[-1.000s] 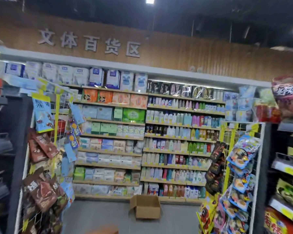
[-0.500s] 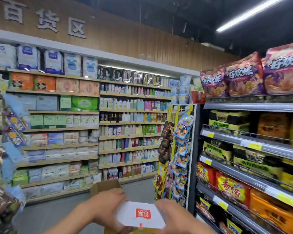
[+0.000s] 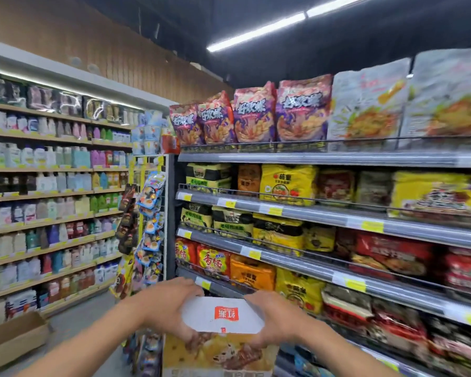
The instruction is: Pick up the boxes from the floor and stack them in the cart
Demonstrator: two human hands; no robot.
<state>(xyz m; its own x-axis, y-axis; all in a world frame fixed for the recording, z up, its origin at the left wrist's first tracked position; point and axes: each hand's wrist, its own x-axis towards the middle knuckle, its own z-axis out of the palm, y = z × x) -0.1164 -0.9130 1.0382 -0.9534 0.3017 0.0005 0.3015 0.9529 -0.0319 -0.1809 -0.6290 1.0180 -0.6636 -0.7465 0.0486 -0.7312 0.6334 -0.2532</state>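
Since the earlier frame the view has swung further right: the toiletries wall has slid to the left edge, the noodle shelving fills the right half, and the held box sits higher and larger at lower centre.

Head view, the only view. Both forearms enter from the bottom edge and meet at lower centre. The left hand [image 3: 165,306] wraps the left end of a white-topped box [image 3: 223,317] bearing a red label; the right hand [image 3: 279,314] wraps the opposite end. Each grip is clamped on the box, fingers over the top edge, thumbs toward the near side. Below the white panel a yellow printed face shows a snack picture, continuing to the bottom edge; whether this is the same box or a second one beneath cannot be told.

An open brown carton [image 3: 14,341] lies on the floor at lower left, well apart from the hands. The cart is not in view. The noodle shelves [image 3: 324,216] stand just beyond the box at right.

Assessment: the box appears to be thin printed cardboard, judged light to moderate, stiff along its edges, liable to dent on its broad faces. The glossy surface may slip under a one-sided hold. The present hold at opposite ends suits it; support under the base is advised when lowering it into the cart.
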